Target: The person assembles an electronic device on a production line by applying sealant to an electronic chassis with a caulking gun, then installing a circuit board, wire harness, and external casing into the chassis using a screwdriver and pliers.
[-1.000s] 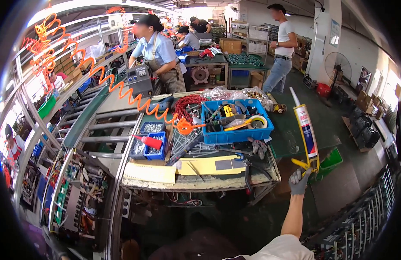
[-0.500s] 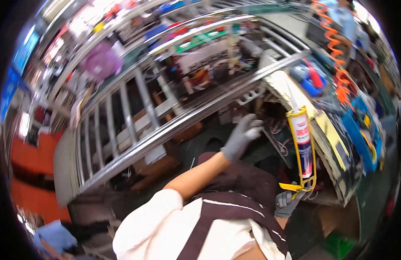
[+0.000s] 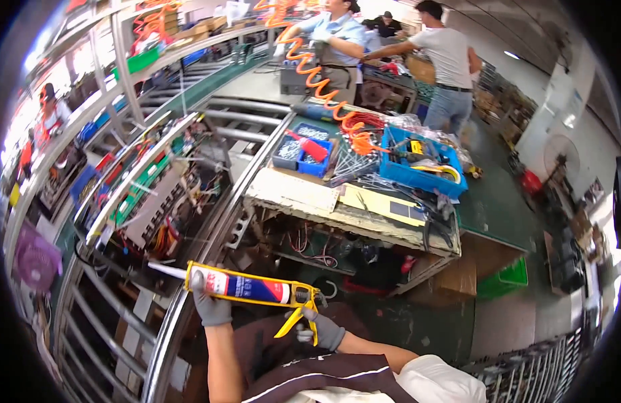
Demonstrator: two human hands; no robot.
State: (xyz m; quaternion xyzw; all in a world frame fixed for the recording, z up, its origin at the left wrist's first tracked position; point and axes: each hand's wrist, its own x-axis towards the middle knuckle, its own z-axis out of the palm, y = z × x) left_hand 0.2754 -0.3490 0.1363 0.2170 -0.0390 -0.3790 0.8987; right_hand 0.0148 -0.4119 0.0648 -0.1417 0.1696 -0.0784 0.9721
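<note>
A yellow caulking gun (image 3: pixel 303 295) lies level across my front, loaded with a white, red and blue sealant cartridge (image 3: pixel 253 287). Its long white nozzle (image 3: pixel 168 271) points left, over the metal rail of the roller conveyor. My gloved left hand (image 3: pixel 211 303) is closed around the front end of the gun, just behind the nozzle. At the rear, my gloved right hand (image 3: pixel 322 330) grips the handle and trigger, its fingers partly hidden. Left of the nozzle stands an open metal frame with wiring and a green strip (image 3: pixel 141 190).
A worn workbench (image 3: pixel 293 190) ahead carries a blue tool bin (image 3: pixel 423 168), a small blue box of screws (image 3: pixel 315 159) and long bolts. An orange coiled hose (image 3: pixel 314 75) hangs over it. Two people stand beyond. Conveyor rollers (image 3: pixel 109 305) run along my left.
My view has swung right toward the workbench. The caulking gun has gone from upright in my right hand to level, and my left hand, empty before, now holds its front.
</note>
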